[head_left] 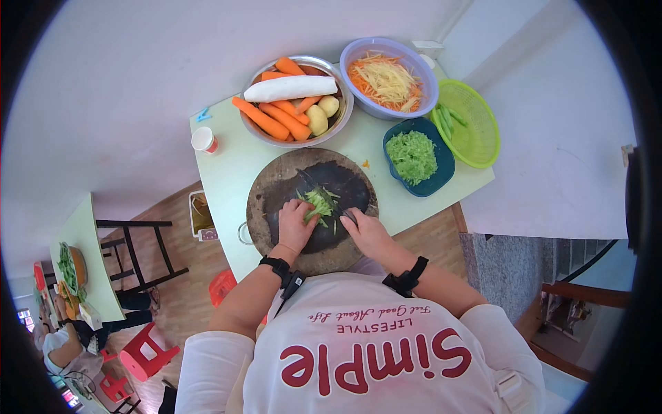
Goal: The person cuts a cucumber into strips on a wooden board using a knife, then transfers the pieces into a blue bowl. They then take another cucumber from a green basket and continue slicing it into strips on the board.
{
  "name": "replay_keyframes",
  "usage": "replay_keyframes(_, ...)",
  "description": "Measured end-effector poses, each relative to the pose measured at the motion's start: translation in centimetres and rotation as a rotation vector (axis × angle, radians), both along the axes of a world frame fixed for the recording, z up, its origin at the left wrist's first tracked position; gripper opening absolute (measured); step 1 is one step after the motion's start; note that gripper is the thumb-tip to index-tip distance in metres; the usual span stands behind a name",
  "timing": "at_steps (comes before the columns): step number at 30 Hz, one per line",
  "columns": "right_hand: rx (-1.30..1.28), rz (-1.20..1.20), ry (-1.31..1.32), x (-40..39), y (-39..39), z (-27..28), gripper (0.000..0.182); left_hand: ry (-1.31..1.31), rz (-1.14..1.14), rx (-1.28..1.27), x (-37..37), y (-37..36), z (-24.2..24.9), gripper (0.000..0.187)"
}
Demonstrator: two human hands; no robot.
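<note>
A round wooden chopping board [265, 181] with a dark, wet-looking middle lies at the table's near side. On it is a small pile of pale green vegetable shreds [321, 201]. My left hand [295, 225] has its fingers curled against the left side of this pile, gripping some of it. At the pile's right, my right hand [370, 237] is closed around the dark handle of a knife [349, 216]. The blade hardly stands out from the dark wood.
Behind the board stand a metal bowl [349, 103] of carrots, potatoes and a white radish, and a lilac basin [433, 86] of orange and yellow shreds. A teal container [445, 172] of green shreds and a green basket [486, 148] are at right, a paper cup [204, 140] at left.
</note>
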State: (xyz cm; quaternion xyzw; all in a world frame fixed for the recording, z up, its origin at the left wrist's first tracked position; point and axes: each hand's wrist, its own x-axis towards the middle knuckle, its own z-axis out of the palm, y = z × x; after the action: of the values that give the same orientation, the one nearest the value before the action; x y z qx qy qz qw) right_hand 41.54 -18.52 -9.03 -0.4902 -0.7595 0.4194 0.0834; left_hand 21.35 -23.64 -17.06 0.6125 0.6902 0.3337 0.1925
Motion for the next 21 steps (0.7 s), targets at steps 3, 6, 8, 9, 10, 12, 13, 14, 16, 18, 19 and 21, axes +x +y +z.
replay_keyframes(3, 0.042, -0.023, 0.019, -0.3, -0.2, -0.1, 0.043, 0.018, 0.008, -0.010, 0.1, 0.0, 0.0, 0.023)
replay_keyframes(6, 0.069, -0.011, -0.079, 0.1, 0.0, -2.1, 0.043, 0.016, 0.011, -0.008, 0.0, 0.1, -0.1, 0.023)
replay_keyframes(8, 0.077, 0.012, -0.054, 0.6, 0.3, -2.8, 0.042, 0.008, 0.009, 0.003, 0.1, 0.2, -0.3, 0.023)
replay_keyframes(9, 0.080, 0.010, -0.053, 0.4, 0.2, -2.0, 0.042, -0.002, 0.025, -0.006, 0.2, 0.3, -0.3, 0.023)
replay_keyframes(10, 0.080, 0.004, -0.047, 0.2, 0.0, -1.3, 0.042, -0.011, 0.043, -0.016, 0.2, 0.3, -0.4, 0.023)
replay_keyframes(12, 0.080, -0.002, -0.039, -0.3, -0.3, 0.6, 0.041, -0.005, 0.079, -0.037, 0.4, 0.5, -0.7, 0.023)
replay_keyframes(13, 0.061, 0.022, -0.021, -0.5, -0.4, 1.7, 0.040, -0.005, 0.113, -0.061, 0.5, 0.6, -0.8, 0.023)
replay_keyframes(14, 0.042, 0.044, -0.004, -0.6, -0.4, 2.2, 0.039, -0.005, 0.112, -0.061, 0.6, 0.6, -0.8, 0.023)
replay_keyframes(16, 0.069, 0.035, 0.013, -0.6, -0.7, 0.9, 0.038, -0.003, 0.129, -0.058, 0.7, 0.7, -0.8, 0.023)
replay_keyframes(18, 0.096, 0.027, 0.032, -0.5, -0.9, 0.3, 0.038, 0.002, 0.133, -0.072, 0.7, 0.8, -0.6, 0.023)
replay_keyframes(19, 0.090, 0.026, 0.007, -0.5, -0.9, 0.1, 0.037, 0.005, 0.138, -0.088, 0.8, 0.8, -0.5, 0.024)
replay_keyframes(21, 0.083, 0.026, -0.019, -0.6, -1.0, 0.1, 0.037, -0.011, 0.161, -0.040, 1.0, 0.7, -0.7, 0.023)
